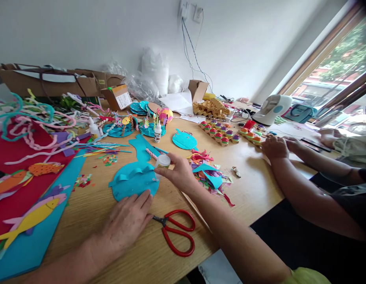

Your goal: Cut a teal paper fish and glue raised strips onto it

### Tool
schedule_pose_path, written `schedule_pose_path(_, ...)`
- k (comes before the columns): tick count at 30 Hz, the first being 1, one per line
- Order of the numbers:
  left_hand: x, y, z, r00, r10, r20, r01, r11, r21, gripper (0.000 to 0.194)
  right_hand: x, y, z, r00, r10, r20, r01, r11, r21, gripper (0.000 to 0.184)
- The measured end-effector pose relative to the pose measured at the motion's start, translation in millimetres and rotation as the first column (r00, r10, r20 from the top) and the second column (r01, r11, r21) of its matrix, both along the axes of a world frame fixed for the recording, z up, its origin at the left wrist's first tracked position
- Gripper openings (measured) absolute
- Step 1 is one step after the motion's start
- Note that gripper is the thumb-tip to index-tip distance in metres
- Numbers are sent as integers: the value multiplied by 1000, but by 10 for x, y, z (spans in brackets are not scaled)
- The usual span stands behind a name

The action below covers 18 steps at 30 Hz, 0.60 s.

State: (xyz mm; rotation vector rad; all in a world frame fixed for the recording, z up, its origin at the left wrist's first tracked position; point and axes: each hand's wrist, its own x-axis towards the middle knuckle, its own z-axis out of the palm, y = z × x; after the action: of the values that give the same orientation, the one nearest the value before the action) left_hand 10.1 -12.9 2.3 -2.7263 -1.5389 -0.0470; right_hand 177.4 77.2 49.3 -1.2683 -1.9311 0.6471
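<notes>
My left hand (128, 217) lies flat, its fingertips on the near edge of a round blue paper disc (119, 189). A wavy blue paper strip (135, 172) stands up in loops across that disc. In my right hand (181, 171) is a small white glue bottle (164, 161), tilted with its base up, over the disc's right side. Its nozzle is hard to make out. Red-handled scissors (179, 232) rest on the table just right of my left fingers. A blue paper offcut (141, 148) lies behind the disc.
Another glue bottle (157, 133) stands behind. Paper scraps (208, 173) lie to the right, beside a wooden stick (196, 209). Fish cutouts (35, 217) lie at left. A co-worker's hands (275, 148) are at the right, near painted egg cartons (220, 132).
</notes>
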Motion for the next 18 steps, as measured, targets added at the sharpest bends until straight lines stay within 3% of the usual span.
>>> schedule_pose_path(18,-2,-2,-12,999,-10,42,10,1000,12,37,14,0,-25,999,-24,23,23,999,46,27)
